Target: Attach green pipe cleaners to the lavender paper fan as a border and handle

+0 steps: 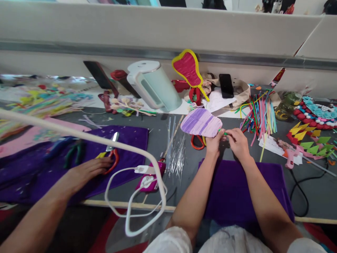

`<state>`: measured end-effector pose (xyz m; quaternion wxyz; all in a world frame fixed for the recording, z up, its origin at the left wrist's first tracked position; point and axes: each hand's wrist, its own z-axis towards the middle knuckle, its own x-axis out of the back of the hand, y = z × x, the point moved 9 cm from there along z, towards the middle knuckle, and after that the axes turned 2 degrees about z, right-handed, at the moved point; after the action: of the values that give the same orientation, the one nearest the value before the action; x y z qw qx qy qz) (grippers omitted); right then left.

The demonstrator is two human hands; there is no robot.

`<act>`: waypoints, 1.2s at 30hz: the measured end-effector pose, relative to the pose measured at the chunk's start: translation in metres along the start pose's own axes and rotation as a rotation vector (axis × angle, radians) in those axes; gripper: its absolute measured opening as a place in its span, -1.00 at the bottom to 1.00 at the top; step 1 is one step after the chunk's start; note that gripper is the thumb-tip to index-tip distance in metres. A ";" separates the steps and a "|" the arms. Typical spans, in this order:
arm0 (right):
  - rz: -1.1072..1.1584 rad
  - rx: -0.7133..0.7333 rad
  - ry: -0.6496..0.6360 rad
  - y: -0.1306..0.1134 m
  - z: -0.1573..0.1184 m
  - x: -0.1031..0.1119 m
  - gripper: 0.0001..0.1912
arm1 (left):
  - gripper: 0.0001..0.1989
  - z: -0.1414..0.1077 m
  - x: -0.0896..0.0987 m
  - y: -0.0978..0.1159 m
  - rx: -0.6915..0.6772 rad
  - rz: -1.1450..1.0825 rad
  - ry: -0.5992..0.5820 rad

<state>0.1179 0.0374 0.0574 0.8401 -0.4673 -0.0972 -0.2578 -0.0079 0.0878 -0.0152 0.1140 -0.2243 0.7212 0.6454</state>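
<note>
Above the table, my left hand (214,143) is closed around the narrow end of a fan-shaped piece (201,123) striped in light and dark purple, which looks wound from fuzzy pipe cleaner. Close beside it, my right hand (238,142) pinches at a short green strip (223,132) coming from that end. The fingertips of both hands nearly meet there. Orange scissor handles (197,142) lie just below the purple piece. Beneath my forearms is a folded purple cloth (244,189).
At left, another person's hand (89,168) touches red-handled scissors (113,158). A white cable (129,149) crosses the foreground. Behind stand a pale kettle (155,84) and a red-and-yellow fan shape (186,68). Pipe cleaners (260,112) and a pink glue gun (289,154) lie at right.
</note>
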 end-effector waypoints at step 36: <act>0.399 -0.466 -0.055 0.050 -0.001 -0.010 -0.80 | -0.73 -0.008 -0.011 0.022 -0.231 0.163 -0.079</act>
<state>0.1356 0.0609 0.0161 0.7414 -0.6640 0.0354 -0.0900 -0.0078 0.0837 0.0104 0.0630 -0.1510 0.6528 0.7397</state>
